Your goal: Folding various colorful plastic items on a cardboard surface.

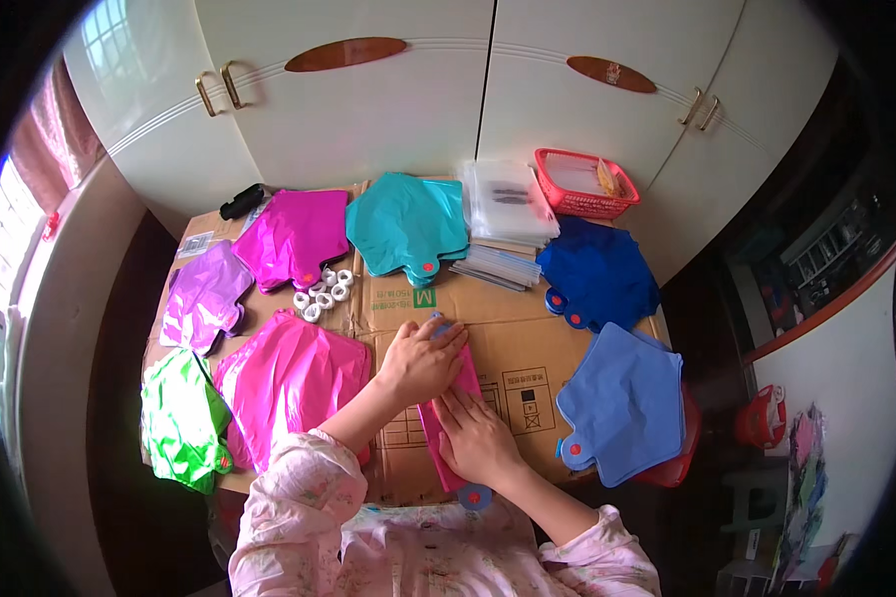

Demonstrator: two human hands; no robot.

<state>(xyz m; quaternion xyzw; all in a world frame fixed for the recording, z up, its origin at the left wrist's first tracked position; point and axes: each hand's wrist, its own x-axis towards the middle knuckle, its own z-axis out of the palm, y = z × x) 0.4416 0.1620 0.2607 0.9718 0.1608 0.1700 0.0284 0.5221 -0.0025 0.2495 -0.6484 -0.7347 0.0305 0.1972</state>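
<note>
A narrow, folded bright-pink strip [434, 446] lies lengthwise on the cardboard in front of me. Bits of blue show at its far end, and a round blue tab with a red dot [475, 497] sticks out at the near end. My left hand [423, 364] lies over the far part, its fingers stretched across the strip and partly covering the blue. Closer to me, my right hand [476, 438] rests flat on the strip with fingers extended. Neither hand is wrapped round anything. The part of the strip beneath my hands is hidden.
Flat foil pieces with tabs, like uninflated balloons, ring the cardboard: green [181, 418], pink [294, 383], lilac [204, 296], magenta [294, 237], teal [406, 224], dark blue [602, 277], light blue [627, 403]. White rings [312, 312], clear bags [508, 204] and a red basket [575, 205] also stand there.
</note>
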